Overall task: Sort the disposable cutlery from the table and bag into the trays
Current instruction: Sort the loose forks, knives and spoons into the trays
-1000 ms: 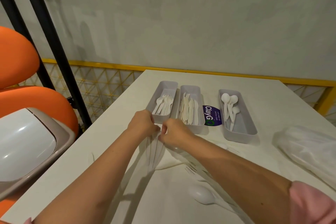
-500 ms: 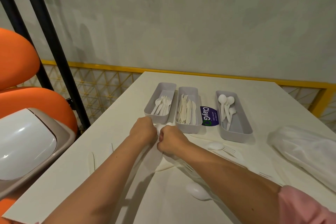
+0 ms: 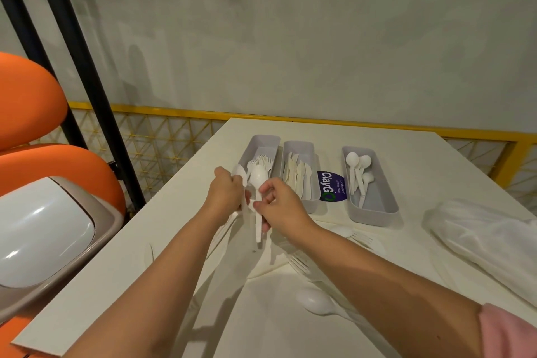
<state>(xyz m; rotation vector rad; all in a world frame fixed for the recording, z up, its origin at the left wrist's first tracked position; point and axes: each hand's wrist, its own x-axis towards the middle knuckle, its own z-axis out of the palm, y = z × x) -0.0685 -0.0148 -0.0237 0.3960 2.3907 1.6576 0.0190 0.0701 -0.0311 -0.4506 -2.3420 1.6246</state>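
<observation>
Three grey trays stand side by side on the white table: a fork tray (image 3: 257, 145), a knife tray (image 3: 299, 147) and a spoon tray (image 3: 377, 206). My left hand (image 3: 225, 197) grips a bunch of white cutlery, with a spoon bowl (image 3: 240, 174) sticking up. My right hand (image 3: 280, 206) pinches the handle of a white spoon (image 3: 258, 180) held upright just in front of the fork tray. Loose forks (image 3: 360, 238) and a spoon (image 3: 315, 301) lie on the table under my right forearm. A clear plastic bag (image 3: 488, 238) lies at the right.
A purple sticker (image 3: 331, 189) sits between the knife and spoon trays. A bin with a white lid (image 3: 43, 235) and orange seats (image 3: 26, 102) stand left of the table. A yellow railing (image 3: 174, 113) runs behind the table's far edge.
Both hands have lifted from the table with cutlery. The hands have parted a little, and the right hand now holds one spoon upright, apart from the bunch in the left hand.
</observation>
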